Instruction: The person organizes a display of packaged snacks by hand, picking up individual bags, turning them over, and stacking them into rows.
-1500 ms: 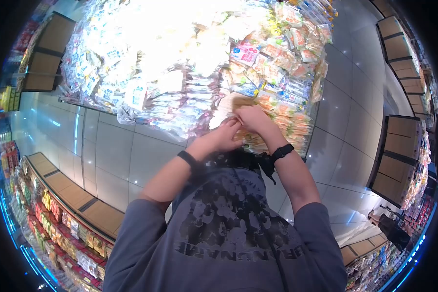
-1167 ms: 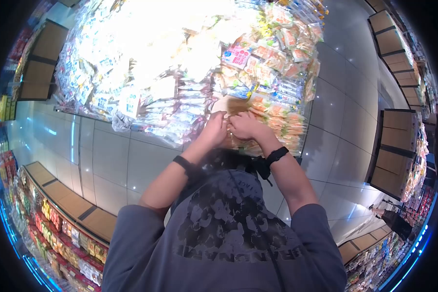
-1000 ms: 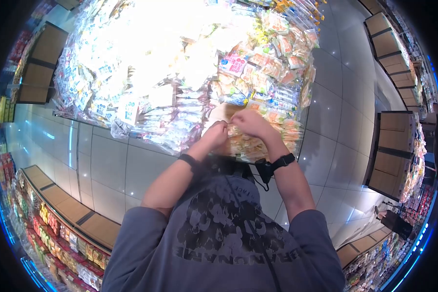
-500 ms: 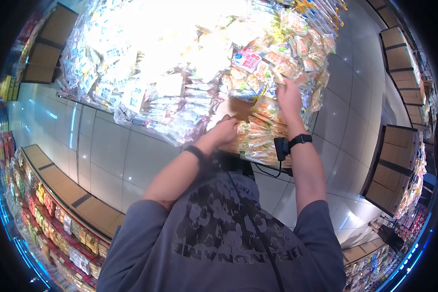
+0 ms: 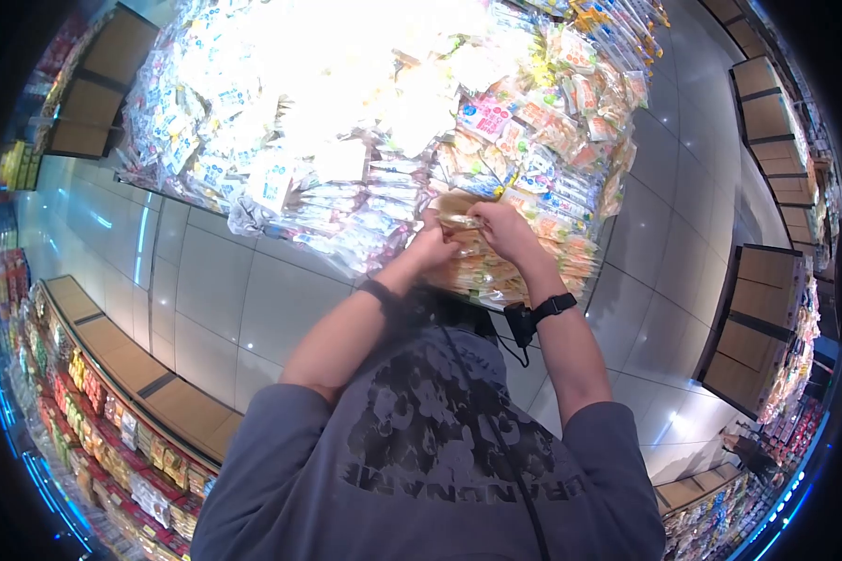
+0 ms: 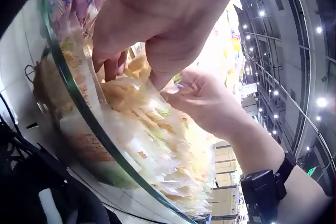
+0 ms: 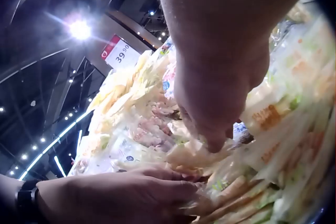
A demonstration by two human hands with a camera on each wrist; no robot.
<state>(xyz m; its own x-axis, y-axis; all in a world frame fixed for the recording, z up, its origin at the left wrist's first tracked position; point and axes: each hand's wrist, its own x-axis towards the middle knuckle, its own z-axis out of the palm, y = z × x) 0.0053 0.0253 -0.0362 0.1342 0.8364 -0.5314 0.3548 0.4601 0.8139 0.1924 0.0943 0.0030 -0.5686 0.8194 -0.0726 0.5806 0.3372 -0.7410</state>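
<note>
Holding a clear, shiny packet (image 5: 458, 222) between 2 hands, at about 1 o'clock from the centre of the head view, low over the near edge of a heaped display (image 5: 365, 192) of plastic-wrapped goods. Gripping from the packet's 8 o'clock with the left hand (image 5: 430, 247), thumb and fingers narrow and curled about the film. Pinching from 3 o'clock with the right hand (image 5: 502, 230), fingers bent in close to the thumb. Cannot tell exactly where each fingertip meets the plastic, owing to glare and blur.

Around the held packet: orange-toned packets (image 5: 482, 273) packed in rows from 3 to 6 o'clock, a pink packet (image 5: 484, 119) near 12 o'clock, and washed-out white glare at 10 o'clock.

Worn at the wrists: a dark left strap (image 5: 379, 294) and a dark right strap (image 5: 554, 306), with a black device (image 5: 520, 324) by the latter. At 6 o'clock, a grey printed shirt (image 5: 440, 421). At 8 o'clock, stocked shelves (image 5: 112, 411) beyond pale tiles (image 5: 206, 299); at 4 o'clock, another person (image 5: 751, 453) in dark clothing.

In the left wrist view, a curved greenish edge (image 6: 100, 129) at 8 o'clock. In the right wrist view, a price card (image 7: 121, 56) at about 10 o'clock, marked 39 90.
</note>
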